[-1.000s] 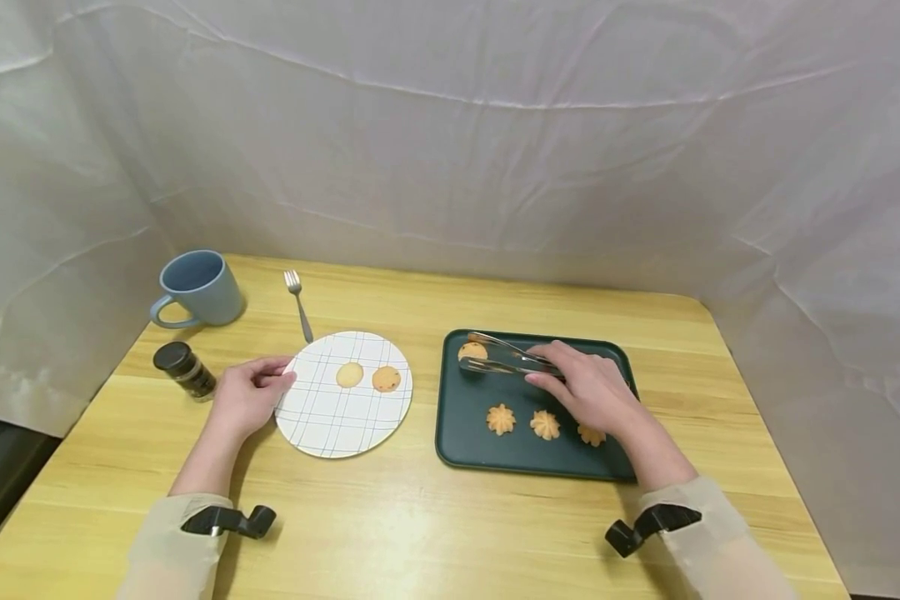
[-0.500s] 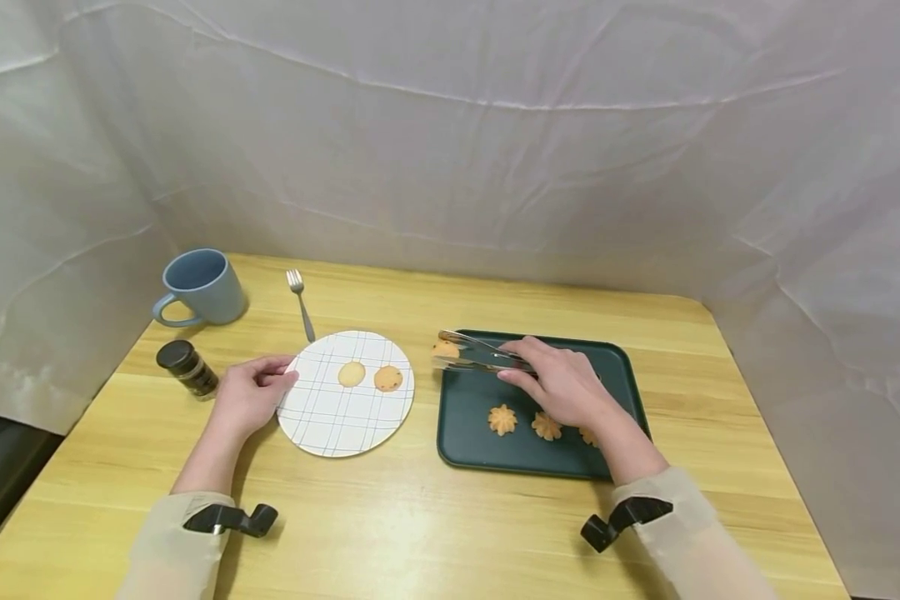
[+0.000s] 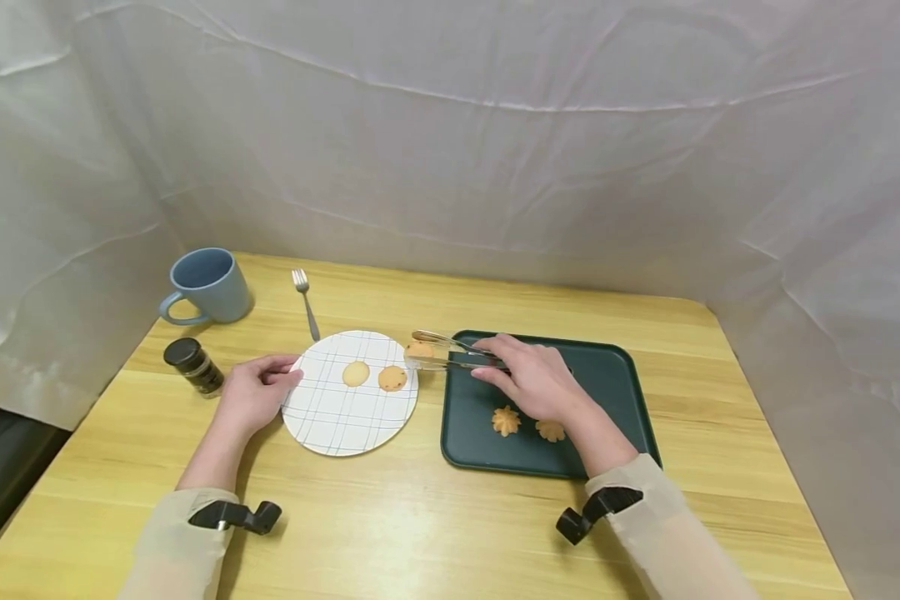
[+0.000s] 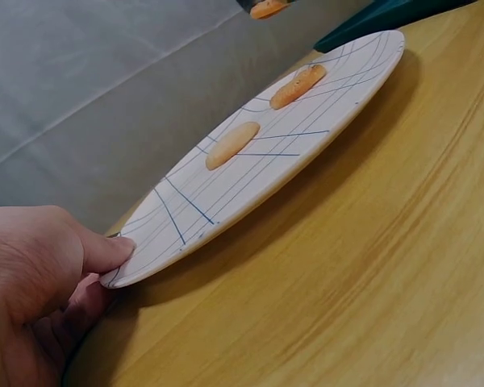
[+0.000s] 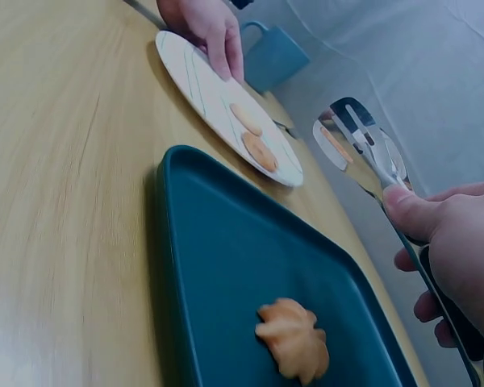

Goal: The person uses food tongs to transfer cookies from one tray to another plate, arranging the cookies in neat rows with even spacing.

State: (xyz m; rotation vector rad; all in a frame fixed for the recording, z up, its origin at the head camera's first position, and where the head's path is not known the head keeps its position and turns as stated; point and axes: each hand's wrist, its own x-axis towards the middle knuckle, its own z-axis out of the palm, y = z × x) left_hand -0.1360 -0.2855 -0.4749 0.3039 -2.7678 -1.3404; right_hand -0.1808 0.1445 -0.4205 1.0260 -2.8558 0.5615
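Note:
My left hand [image 3: 258,392] pinches the left rim of a white plate [image 3: 330,417] with a blue grid pattern. In the left wrist view the thumb lies on top of the rim and the fingers are underneath. Two round cookies [image 3: 356,373] lie on the plate, one plain and one with dark bits. The right hand [image 3: 532,379] holds metal tongs [image 3: 457,362], whose tips hold another cookie [image 3: 420,352] between them, above the plate's right edge. Below that hand lies a dark green tray [image 3: 472,454] with flower-shaped cookies [image 3: 506,421], some of it hidden by my forearm.
A blue mug [image 3: 212,287] stands at the back left, with a fork [image 3: 307,304] to its right. A dark-capped spice jar [image 3: 195,367] sits just left of my left hand. White cloth [image 3: 450,167] hangs behind the wooden table [image 3: 390,525].
The right hand has moved left, carrying the cookie in the tongs off the tray to the plate's right edge. The left hand still holds the plate, which stays in place.

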